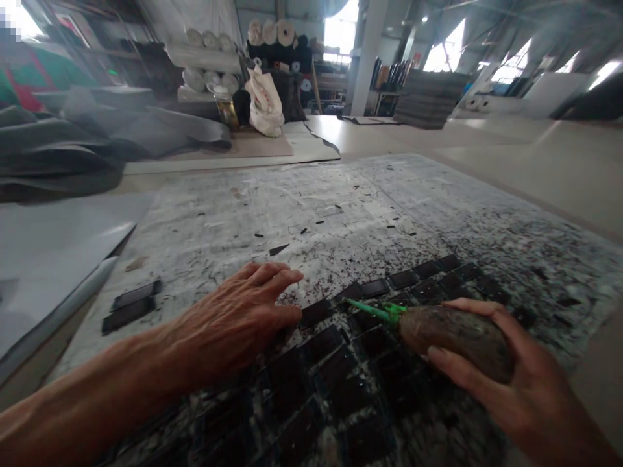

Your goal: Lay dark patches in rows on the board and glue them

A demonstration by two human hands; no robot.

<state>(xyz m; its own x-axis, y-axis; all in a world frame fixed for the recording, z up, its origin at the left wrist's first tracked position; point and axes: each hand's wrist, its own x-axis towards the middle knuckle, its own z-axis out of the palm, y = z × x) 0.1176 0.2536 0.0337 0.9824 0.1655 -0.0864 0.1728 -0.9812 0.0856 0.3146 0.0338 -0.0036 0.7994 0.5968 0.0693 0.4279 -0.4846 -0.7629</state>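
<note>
My right hand (516,383) is wrapped round a brown, stained squeeze bottle (455,337) with a green nozzle (372,309). The bottle lies nearly level, its nozzle pointing left over rows of dark rectangular pieces (335,373). The nozzle's tip is close above one piece; whether it touches I cannot tell. To the left, my left hand (257,305) reaches over the near pieces with fingers stretched out and thumb apart, near a dark piece (316,314). Nothing shows in its grasp. Two more dark pieces (130,305) lie apart at the left.
The worn white work surface (233,207) is littered with dark scraps. Grey fabric (53,146) is heaped at the back left. A cloth bag (264,100) and a jar (226,109) stand behind, with material rolls (204,59) beyond. Stacked grey sheets (428,97) are at the back right.
</note>
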